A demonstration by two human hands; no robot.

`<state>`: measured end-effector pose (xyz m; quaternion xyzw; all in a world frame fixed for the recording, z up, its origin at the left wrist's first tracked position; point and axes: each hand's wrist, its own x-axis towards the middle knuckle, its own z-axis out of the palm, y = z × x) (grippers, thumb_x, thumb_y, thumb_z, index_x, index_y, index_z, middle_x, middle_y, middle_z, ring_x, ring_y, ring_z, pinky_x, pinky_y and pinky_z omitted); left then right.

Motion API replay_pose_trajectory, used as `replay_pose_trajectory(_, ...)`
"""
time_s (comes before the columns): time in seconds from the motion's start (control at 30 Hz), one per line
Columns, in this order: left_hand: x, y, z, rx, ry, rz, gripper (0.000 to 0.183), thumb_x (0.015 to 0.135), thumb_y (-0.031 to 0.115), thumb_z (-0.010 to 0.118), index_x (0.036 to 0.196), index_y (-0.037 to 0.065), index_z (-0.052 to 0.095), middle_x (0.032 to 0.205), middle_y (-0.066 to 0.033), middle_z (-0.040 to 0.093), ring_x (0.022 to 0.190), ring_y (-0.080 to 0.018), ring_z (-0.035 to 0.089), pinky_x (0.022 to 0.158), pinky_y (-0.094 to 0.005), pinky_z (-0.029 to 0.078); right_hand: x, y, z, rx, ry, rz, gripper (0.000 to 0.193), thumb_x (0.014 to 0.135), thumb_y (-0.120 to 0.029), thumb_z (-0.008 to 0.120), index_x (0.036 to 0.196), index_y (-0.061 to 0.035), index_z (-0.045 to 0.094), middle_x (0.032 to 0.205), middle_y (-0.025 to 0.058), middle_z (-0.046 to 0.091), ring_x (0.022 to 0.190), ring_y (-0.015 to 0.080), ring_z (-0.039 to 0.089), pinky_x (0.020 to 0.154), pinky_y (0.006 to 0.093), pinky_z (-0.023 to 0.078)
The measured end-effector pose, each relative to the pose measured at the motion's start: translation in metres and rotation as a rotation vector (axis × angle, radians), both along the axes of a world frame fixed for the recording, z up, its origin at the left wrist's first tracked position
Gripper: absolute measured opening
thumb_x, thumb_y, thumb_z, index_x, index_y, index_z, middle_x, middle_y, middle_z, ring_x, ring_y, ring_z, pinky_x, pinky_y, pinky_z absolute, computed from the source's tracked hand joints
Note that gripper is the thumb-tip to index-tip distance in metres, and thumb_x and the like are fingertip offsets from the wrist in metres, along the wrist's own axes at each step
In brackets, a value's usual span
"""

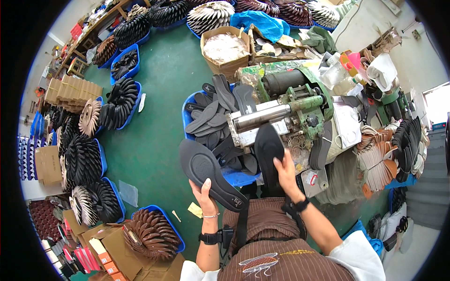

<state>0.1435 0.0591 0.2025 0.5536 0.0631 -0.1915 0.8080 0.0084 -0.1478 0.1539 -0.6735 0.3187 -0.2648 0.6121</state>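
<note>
My left hand (205, 199) grips a dark grey insole (201, 161), its rounded cupped end up and to the left and its narrower end slanting toward my apron. In my right hand (286, 175) is a second, black insole (268, 152), held almost upright with the thumb against its edge. The two insoles are apart. Just beyond them a blue tub (241, 179) holds a heap of grey and black insoles (208, 117). A green machine (300, 100) with a shiny metal roller (262, 117) stands past my right hand, close to that insole's top.
Blue tubs of fanned-out shoe parts line the left and far sides, including brown ones (152, 234) at lower left. A cardboard box (227, 49) stands beyond the machine. Bundled tan and black pieces (377, 154) sit at right. Paper scraps (195, 210) lie on the green floor (154, 154).
</note>
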Motion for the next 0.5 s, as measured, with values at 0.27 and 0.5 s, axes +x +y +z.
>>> replay_pose_trajectory(0.27, -0.013, -0.006, -0.001, 0.088, -0.111, -0.106, 0.081, 0.075, 0.019, 0.067, 0.140, 0.000, 0.023, 0.132, -0.0147, 0.037, 0.122, -0.0257, 0.038, 0.106, -0.0358, 0.027, 0.008, 0.032, 0.010, 0.112, -0.050, -0.181, 0.035, 0.090, -0.008, 0.058, 0.120, 0.0027, 0.047, 0.101, 0.0077, 0.061, 0.099, 0.0098, 0.055, 0.082, 0.0229, 0.046)
replay_pose_trajectory(0.5, -0.025, -0.026, 0.006, 0.154, -0.196, -0.252, 0.087, 0.079, 0.025, 0.068, 0.142, -0.003, 0.015, 0.136, -0.0156, 0.035, 0.125, -0.0258, 0.037, 0.106, -0.0355, 0.028, 0.046, 0.025, 0.071, 0.496, 0.039, 0.126, 0.043, 0.088, -0.025, 0.064, 0.115, 0.0020, 0.045, 0.084, 0.0103, 0.063, 0.068, 0.0148, 0.062, 0.060, 0.0268, 0.051)
